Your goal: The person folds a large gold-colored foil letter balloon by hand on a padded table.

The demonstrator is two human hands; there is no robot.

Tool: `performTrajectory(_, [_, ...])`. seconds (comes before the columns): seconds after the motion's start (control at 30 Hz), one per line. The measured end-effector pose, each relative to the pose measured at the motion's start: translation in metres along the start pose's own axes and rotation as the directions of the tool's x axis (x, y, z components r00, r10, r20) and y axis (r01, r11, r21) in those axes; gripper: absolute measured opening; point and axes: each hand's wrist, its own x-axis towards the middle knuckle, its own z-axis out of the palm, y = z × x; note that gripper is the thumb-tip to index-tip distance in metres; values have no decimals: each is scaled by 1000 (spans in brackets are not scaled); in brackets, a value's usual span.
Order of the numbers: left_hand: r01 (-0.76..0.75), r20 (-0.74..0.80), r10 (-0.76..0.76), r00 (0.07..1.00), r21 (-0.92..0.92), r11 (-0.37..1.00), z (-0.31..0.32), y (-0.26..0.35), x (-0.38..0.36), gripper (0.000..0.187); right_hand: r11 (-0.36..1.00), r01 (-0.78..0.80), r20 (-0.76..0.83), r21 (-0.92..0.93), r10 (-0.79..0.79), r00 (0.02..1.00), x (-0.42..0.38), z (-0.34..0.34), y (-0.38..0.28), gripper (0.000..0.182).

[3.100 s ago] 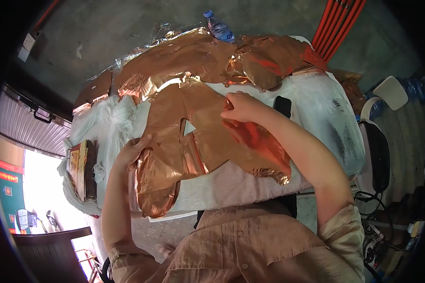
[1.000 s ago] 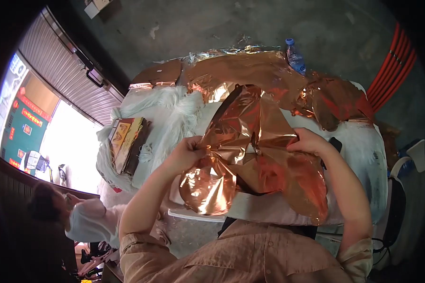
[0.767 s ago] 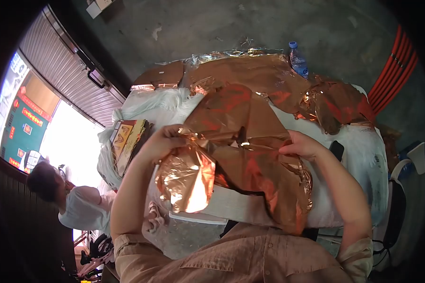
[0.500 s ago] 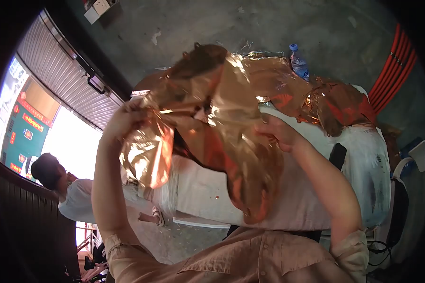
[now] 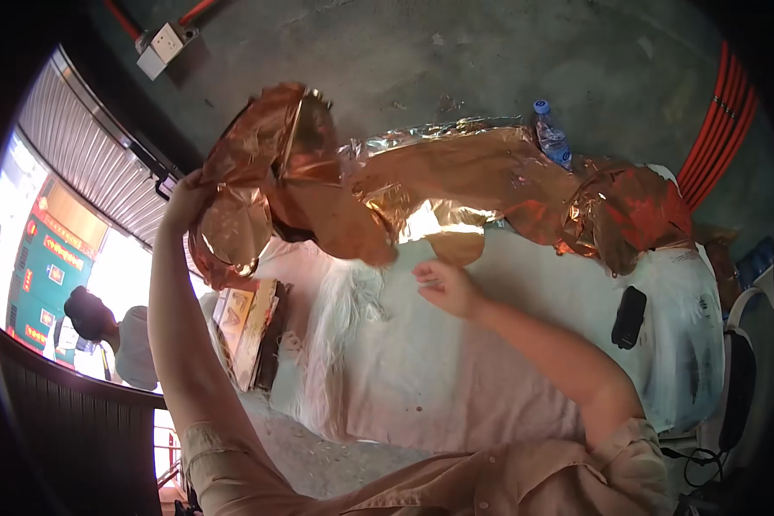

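My left hand (image 5: pixel 187 202) is closed on the left edge of a crumpled copper-coloured foil sheet (image 5: pixel 327 206), holding it up at the left end of the table. The sheet's free end hangs towards the table's middle. My right hand (image 5: pixel 449 290) is over the white cloth (image 5: pixel 482 370), its fingers loosely curled and apart with nothing seen in them. Just beyond it lies more copper foil (image 5: pixel 456 168), spread along the table's far side. A bunched heap of the same foil (image 5: pixel 628 211) sits at the right end.
A water bottle (image 5: pixel 552 136) with a blue cap stands behind the foil. A black case (image 5: pixel 629 316) rests on the cloth at right. Flat printed boards or boxes (image 5: pixel 248 322) lie at the left end, beside white stringy fibres (image 5: pixel 340 318). A person (image 5: pixel 133 344) is beyond, at left.
My left hand has moved the foil sheet to the left. My right hand has let go of its other end and lowered towards the cloth. The printed boards have come into view.
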Motion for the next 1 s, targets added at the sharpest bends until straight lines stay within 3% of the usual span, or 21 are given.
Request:
performTrajectory(0.03, [26, -37, -18, 999, 227, 974, -9, -31, 17, 23, 1000, 1, -5, -3, -1, 1000, -7, -1, -1, 37])
performTrajectory(0.07, [21, -36, -13, 999, 223, 975, -2, -40, 20, 23, 956, 119, -2, -267, -124, 992, -16, -5, -9, 33])
performTrajectory(0.1, [73, -52, -59, 997, 337, 939, 7, -49, 15, 21, 832, 219, 31, -509, -236, 971, -24, -7, -11, 29])
performTrajectory(0.17, [119, -73, -96, 993, 443, 889, 20, -68, 10, 20, 805, 260, 33, -533, -288, 957, -36, -6, -1, 30])
performTrajectory(0.23, [195, -73, -181, 981, 306, 932, 28, -86, 12, 15, 779, 297, 34, -552, -335, 941, -38, -6, 0, 32])
performTrajectory(0.33, [129, -42, -122, 992, 397, 909, 24, -88, 24, 16, 782, 251, 54, -571, -269, 962, -42, -2, -10, 31])
performTrajectory(0.37, [267, -79, -265, 961, 504, 821, 34, -29, 6, 18, 780, 253, 59, -572, -268, 961, -42, -2, -11, 31])
performTrajectory(0.4, [272, -78, -270, 960, 503, 820, 29, -35, 12, 18, 776, 258, 64, -575, -271, 960, -41, -2, -12, 31])
performTrajectory(0.47, [96, 6, -97, 995, 54, 994, 6, -52, 31, 22, 773, 253, 76, -581, -258, 963, -42, -2, -14, 32])
performTrajectory(0.6, [81, 54, -85, 995, 83, 993, -6, -61, 50, 26, 759, 266, 114, -594, -247, 962, -43, -2, -14, 33])
performTrajectory(0.67, [72, 39, -95, 995, 389, 918, 2, -65, 50, 25, 750, 276, 119, -601, -257, 959, -44, -2, -13, 33])
performTrajectory(0.7, [90, -8, -97, 995, 447, 890, 15, -59, 42, 23, 741, 285, 123, -609, -266, 956, -44, -2, -13, 34])
performTrajectory(0.83, [89, 45, -142, 989, 586, 806, 19, -125, 59, 22, 740, 268, 112, -616, -254, 961, -45, -2, -13, 34])
performTrajectory(0.9, [14, 56, -92, 994, 778, 628, 22, -135, 56, 30, 698, 310, 134, -646, -296, 946, -45, -1, -13, 34])
performTrajectory(0.93, [15, 57, -94, 994, 779, 627, 22, -139, 56, 30, 699, 309, 134, -644, -295, 946, -45, -1, -14, 34])
performTrajectory(1.0, [69, -44, -63, 997, 878, 473, 32, -130, 49, 29, 719, 297, 129, -629, -281, 951, -45, -1, -16, 35])
